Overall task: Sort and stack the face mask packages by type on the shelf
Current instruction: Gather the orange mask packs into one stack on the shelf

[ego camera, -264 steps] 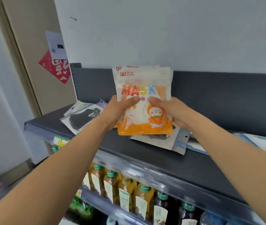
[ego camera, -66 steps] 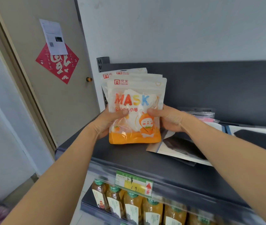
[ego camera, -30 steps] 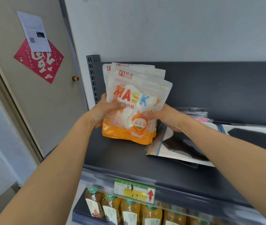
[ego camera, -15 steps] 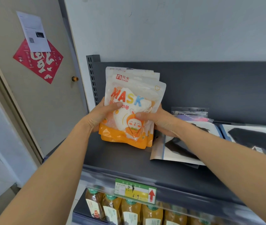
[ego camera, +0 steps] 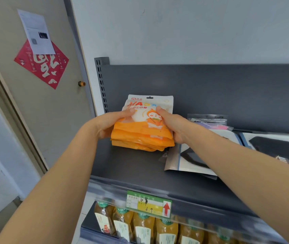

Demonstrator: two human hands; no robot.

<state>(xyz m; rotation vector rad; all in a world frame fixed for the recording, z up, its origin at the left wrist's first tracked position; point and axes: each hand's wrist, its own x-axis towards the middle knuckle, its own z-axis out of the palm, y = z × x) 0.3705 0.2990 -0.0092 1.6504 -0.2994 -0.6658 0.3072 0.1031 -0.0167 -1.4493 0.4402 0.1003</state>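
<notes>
gripping a stack of orange-and-white mask packages (ego camera: 142, 136) from both sides, the left hand (ego camera: 108, 124) has its thumb laid over the top pack and its fingers curled under the stack's left edge, and the right hand (ego camera: 173, 125) clasps the right edge the same way, thumb on the printed cartoon figure. the stack sits low at the left end of the dark grey shelf (ego camera: 131, 166), orange bottom edges fanned toward the camera, white tops tipped toward the back panel; whether it rests fully on the surface cannot be told. just beside it, under the right forearm, lies a flat package with a black mask (ego camera: 191, 161), and another black mask package (ego camera: 277, 148) lies farther right. behind them, against the back panel, are clear packets with pink inside (ego camera: 210, 122). a green and yellow price tag (ego camera: 149, 204) hangs on the shelf's front rail, with bottles of amber drink (ego camera: 140, 228) on the tier below. on the door at left hang a red paper decoration (ego camera: 43, 66) and a white notice (ego camera: 36, 32).
</notes>
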